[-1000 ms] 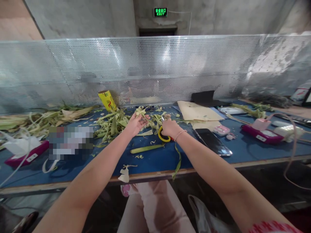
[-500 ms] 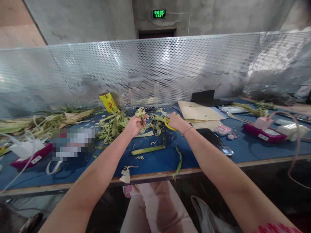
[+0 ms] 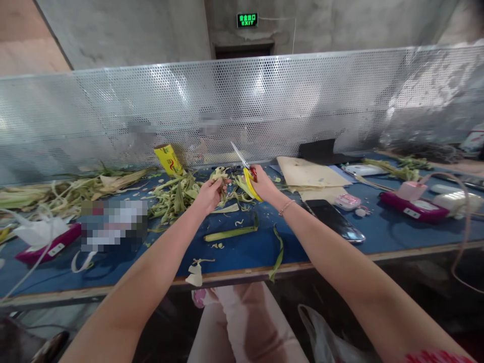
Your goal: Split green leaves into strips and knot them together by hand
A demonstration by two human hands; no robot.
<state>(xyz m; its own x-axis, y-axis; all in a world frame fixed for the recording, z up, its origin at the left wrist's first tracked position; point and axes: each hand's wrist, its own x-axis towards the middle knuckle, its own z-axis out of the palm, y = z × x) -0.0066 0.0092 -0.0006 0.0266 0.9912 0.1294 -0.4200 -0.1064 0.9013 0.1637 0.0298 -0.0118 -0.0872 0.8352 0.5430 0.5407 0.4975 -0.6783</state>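
Pinched in my left hand (image 3: 210, 195) is a pale green piece of plant, a curled husk or leaf bundle (image 3: 220, 174). My right hand (image 3: 262, 184) grips a pair of scissors (image 3: 248, 176) with yellow and red handles. Their bright blades point up and to the left, apart from the piece in my left hand. Left of my left hand lies a heap of curled green husk scraps (image 3: 176, 199). A cut green stalk or leaf strip (image 3: 230, 234) rests on the blue tabletop nearer me, and a curled green leaf (image 3: 278, 252) hangs over the front edge.
A yellow tube (image 3: 168, 159) leans by the heap. Long dry husks (image 3: 113, 182) lie at left. Purple power strips (image 3: 414, 207) stand on both sides. Right of my hands are a dark phone (image 3: 333, 219), a pink case (image 3: 348, 201) and brown card (image 3: 312, 171). A perforated metal screen (image 3: 264, 111) bounds the back.
My right hand has shifted a little left and turned, swinging the scissors so the blades now point upward. My left hand has stayed nearly in place with the plant piece.
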